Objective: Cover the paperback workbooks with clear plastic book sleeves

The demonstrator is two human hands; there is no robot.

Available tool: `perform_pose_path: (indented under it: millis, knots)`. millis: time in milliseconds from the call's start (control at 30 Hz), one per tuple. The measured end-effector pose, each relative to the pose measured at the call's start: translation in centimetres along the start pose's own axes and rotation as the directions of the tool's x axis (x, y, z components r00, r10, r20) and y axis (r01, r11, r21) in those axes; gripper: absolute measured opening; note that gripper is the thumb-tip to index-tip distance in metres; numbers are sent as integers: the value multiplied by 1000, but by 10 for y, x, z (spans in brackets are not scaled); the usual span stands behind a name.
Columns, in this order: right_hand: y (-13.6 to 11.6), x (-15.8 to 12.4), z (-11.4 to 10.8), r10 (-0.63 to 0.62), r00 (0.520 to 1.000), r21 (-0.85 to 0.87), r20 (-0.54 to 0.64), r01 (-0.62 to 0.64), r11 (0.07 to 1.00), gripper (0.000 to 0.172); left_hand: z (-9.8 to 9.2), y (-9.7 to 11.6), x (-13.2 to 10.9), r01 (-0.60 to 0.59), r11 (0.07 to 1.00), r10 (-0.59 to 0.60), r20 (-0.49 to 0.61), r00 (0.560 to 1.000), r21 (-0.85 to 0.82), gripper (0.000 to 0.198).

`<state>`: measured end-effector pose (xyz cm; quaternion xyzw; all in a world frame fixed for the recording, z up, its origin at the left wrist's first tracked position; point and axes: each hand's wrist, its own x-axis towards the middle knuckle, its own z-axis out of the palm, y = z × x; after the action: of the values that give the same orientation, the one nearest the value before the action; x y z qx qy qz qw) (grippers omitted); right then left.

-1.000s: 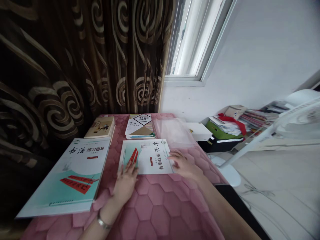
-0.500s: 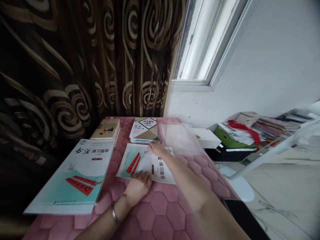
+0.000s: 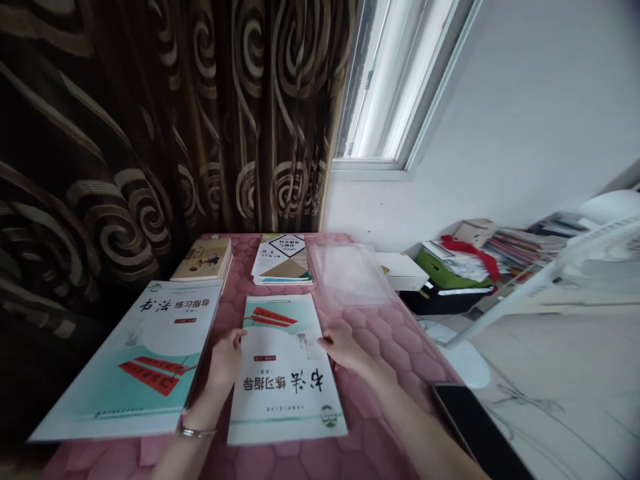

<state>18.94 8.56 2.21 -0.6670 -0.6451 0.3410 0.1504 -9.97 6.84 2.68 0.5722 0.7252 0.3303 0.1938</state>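
Note:
A thin calligraphy workbook (image 3: 280,413) lies in front of me on the pink table cover, its title upside down from where I look. My left hand (image 3: 226,360) pinches its left edge, with a silver bracelet on that wrist. At the opposite edge, my right hand (image 3: 344,343) grips the same workbook between thumb and fingers. To the left is a stack of matching calligraphy workbooks (image 3: 145,333), title the right way up. Beyond the held book sits a small pile of white exercise books (image 3: 283,260).
A tan book stack (image 3: 203,260) stands by the dark curtain (image 3: 225,133). Clear plastic sheets (image 3: 353,275) lie at the back right, beside a white box (image 3: 403,270). A black phone-like slab (image 3: 475,427) is at the right edge. A white fan (image 3: 550,273) stands on the floor.
The workbook has turned from sideways to upside down and come nearer to me. My hands have moved from lying on its cover to gripping its left and right edges.

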Motion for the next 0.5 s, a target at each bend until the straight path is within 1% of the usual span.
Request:
perform_pose_path:
  millis: [67,100,133,200,233,267,300,333,400,433,467,500]
  knots:
    - [6,-9,4,35,999,124,12,-36,992,14,0,2,4,142,985,-139,36,990,-99,28]
    - [9,-12,5,51,998,227,26,-56,972,12,1,3,5,195,971,-190,48,981,-137,27]
    - [13,-13,6,61,997,350,48,-74,934,12,3,4,5,228,960,-220,61,973,-166,28]
    - [20,-14,5,52,994,588,95,-98,803,20,8,7,7,251,948,-239,83,967,-197,30]
    - [23,-13,4,35,994,665,107,-98,741,24,12,9,9,254,945,-241,86,967,-204,31]
    - [25,-10,2,9,995,702,104,-80,708,28,15,13,13,257,942,-244,88,966,-214,32]
    - [26,-7,1,-22,996,716,81,-43,697,29,18,17,19,258,940,-244,88,966,-223,34]
    - [26,-2,-1,-54,998,714,33,14,700,30,21,23,27,256,938,-243,84,966,-232,35]
    - [22,12,-6,-118,985,661,-123,170,731,30,25,34,46,243,939,-233,71,970,-245,36]
    - [18,20,-8,-143,969,609,-203,239,756,32,27,40,57,235,940,-227,61,972,-247,37]
    - [14,28,-10,-159,951,536,-265,282,796,35,29,45,67,229,943,-224,48,973,-244,39]
    - [10,36,-13,-171,939,428,-299,292,855,39,31,48,77,225,945,-223,34,974,-236,40]
